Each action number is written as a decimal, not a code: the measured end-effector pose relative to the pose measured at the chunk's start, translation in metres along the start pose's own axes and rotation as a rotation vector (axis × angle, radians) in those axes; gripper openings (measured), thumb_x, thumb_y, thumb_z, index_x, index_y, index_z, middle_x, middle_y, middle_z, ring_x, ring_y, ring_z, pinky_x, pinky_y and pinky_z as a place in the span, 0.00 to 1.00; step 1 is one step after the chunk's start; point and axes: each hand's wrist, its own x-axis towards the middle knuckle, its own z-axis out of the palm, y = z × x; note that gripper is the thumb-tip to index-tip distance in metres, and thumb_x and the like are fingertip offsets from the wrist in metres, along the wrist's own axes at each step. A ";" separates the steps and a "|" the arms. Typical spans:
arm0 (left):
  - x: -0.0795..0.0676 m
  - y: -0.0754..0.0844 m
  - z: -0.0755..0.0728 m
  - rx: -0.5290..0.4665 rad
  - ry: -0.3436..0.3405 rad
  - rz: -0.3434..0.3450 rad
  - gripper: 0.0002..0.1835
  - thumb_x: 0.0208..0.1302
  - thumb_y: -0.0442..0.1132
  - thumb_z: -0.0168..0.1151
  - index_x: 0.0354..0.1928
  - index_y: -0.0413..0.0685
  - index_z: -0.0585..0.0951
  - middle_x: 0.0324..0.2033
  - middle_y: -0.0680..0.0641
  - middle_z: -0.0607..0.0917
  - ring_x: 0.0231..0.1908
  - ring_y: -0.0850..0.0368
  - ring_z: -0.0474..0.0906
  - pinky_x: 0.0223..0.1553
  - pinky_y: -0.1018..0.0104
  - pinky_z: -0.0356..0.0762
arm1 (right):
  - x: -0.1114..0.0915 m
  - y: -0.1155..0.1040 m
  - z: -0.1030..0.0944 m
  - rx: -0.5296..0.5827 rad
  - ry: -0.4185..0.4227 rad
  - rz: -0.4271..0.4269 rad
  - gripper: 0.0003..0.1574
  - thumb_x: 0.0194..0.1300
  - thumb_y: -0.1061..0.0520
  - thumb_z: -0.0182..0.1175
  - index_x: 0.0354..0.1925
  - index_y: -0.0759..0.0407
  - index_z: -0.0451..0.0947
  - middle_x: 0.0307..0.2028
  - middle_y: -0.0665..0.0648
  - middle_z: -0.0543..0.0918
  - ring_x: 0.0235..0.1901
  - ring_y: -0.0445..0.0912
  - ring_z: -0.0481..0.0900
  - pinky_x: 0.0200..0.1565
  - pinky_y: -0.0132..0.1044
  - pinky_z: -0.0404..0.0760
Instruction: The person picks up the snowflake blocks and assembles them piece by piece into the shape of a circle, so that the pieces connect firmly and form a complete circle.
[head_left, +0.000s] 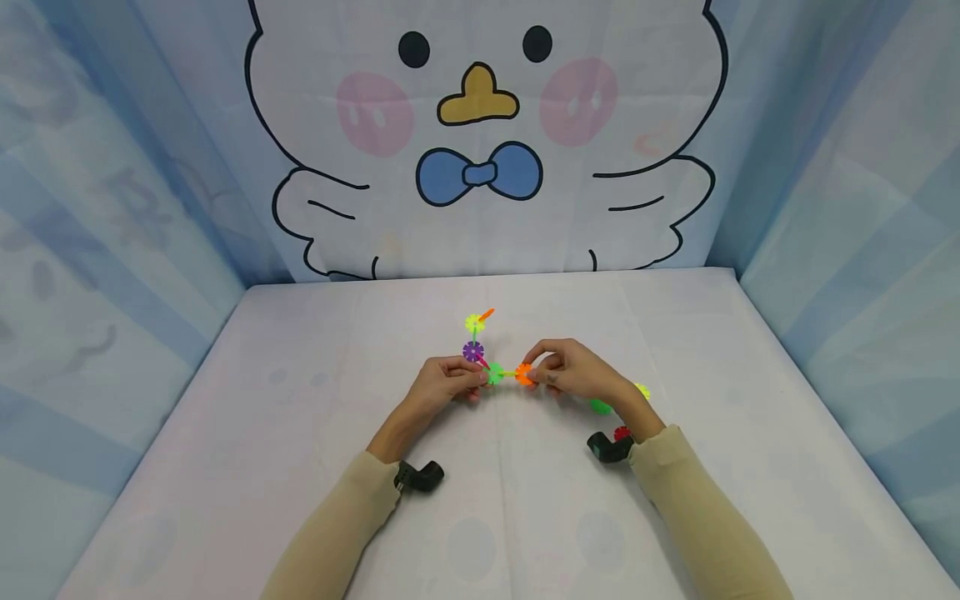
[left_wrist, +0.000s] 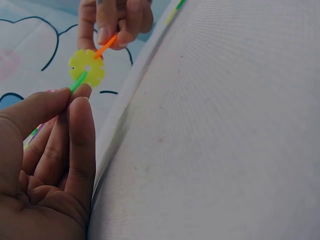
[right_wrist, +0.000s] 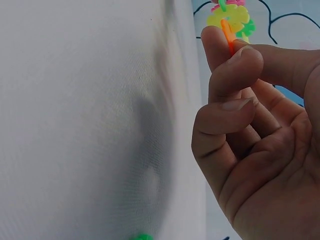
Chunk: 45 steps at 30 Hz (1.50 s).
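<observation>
A chain of notched plastic snowflake discs runs between the hands over the white table. With thumb and fingertips the left hand point(head_left: 450, 379) pinches a green disc point(head_left: 494, 374). The right hand point(head_left: 573, 367) pinches an orange disc point(head_left: 522, 374). Between these two is a yellow disc point(left_wrist: 87, 67), face-on in the left wrist view and edge-on in the head view; the orange disc point(right_wrist: 227, 35) meets its rim. From the green disc the chain goes on through a pink piece, a purple disc point(head_left: 472, 352) and another yellow disc point(head_left: 474, 323), to an orange disc point(head_left: 487, 314) at its end.
Near the right wrist lie a loose green disc point(head_left: 600, 407), a yellow disc point(head_left: 642, 390) and a red disc point(head_left: 622, 433), partly hidden by the arm. A printed curtain point(head_left: 480, 233) stands behind the table point(head_left: 225, 483), with more curtains on both sides.
</observation>
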 end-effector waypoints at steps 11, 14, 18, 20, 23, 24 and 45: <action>0.000 0.000 0.001 0.006 0.009 0.007 0.09 0.71 0.34 0.70 0.46 0.34 0.87 0.29 0.51 0.92 0.26 0.63 0.85 0.34 0.71 0.87 | 0.001 -0.001 0.002 0.009 0.016 -0.023 0.10 0.75 0.61 0.64 0.52 0.62 0.82 0.36 0.64 0.91 0.23 0.45 0.76 0.28 0.32 0.77; 0.000 0.000 0.001 0.009 0.012 0.010 0.09 0.70 0.34 0.70 0.46 0.34 0.87 0.29 0.51 0.92 0.26 0.63 0.85 0.34 0.71 0.87 | 0.000 -0.002 0.003 0.012 0.013 -0.025 0.10 0.75 0.62 0.64 0.52 0.63 0.81 0.36 0.64 0.91 0.23 0.46 0.76 0.29 0.33 0.77; -0.001 0.000 0.001 0.016 0.010 0.020 0.10 0.70 0.35 0.71 0.46 0.32 0.87 0.29 0.51 0.92 0.26 0.63 0.85 0.34 0.71 0.87 | 0.001 -0.003 0.004 0.006 0.013 -0.024 0.09 0.75 0.63 0.63 0.52 0.63 0.81 0.35 0.63 0.91 0.23 0.48 0.76 0.29 0.33 0.77; -0.001 0.001 0.001 0.019 0.007 0.026 0.11 0.70 0.35 0.71 0.47 0.32 0.87 0.29 0.52 0.92 0.25 0.63 0.85 0.34 0.71 0.87 | 0.001 -0.003 0.004 0.000 0.013 -0.022 0.10 0.75 0.63 0.63 0.52 0.63 0.82 0.35 0.63 0.91 0.23 0.48 0.76 0.29 0.33 0.77; -0.001 0.001 0.001 0.024 0.006 0.027 0.11 0.70 0.35 0.71 0.46 0.32 0.87 0.29 0.52 0.91 0.25 0.63 0.85 0.34 0.71 0.87 | 0.001 -0.004 0.005 -0.006 0.012 -0.021 0.10 0.75 0.63 0.63 0.52 0.63 0.82 0.35 0.62 0.91 0.23 0.48 0.76 0.29 0.33 0.76; -0.001 0.001 0.001 0.025 0.006 0.025 0.11 0.70 0.35 0.71 0.46 0.33 0.87 0.28 0.53 0.91 0.25 0.63 0.85 0.34 0.71 0.87 | 0.001 -0.004 0.005 -0.006 0.012 -0.021 0.10 0.75 0.63 0.63 0.52 0.63 0.82 0.35 0.62 0.91 0.23 0.48 0.76 0.29 0.33 0.77; -0.002 0.000 -0.001 0.007 0.014 0.032 0.08 0.70 0.34 0.71 0.45 0.33 0.88 0.28 0.53 0.91 0.25 0.64 0.84 0.34 0.72 0.86 | 0.003 -0.005 0.011 0.020 0.031 -0.062 0.08 0.75 0.64 0.63 0.50 0.63 0.81 0.36 0.65 0.91 0.21 0.46 0.74 0.25 0.31 0.67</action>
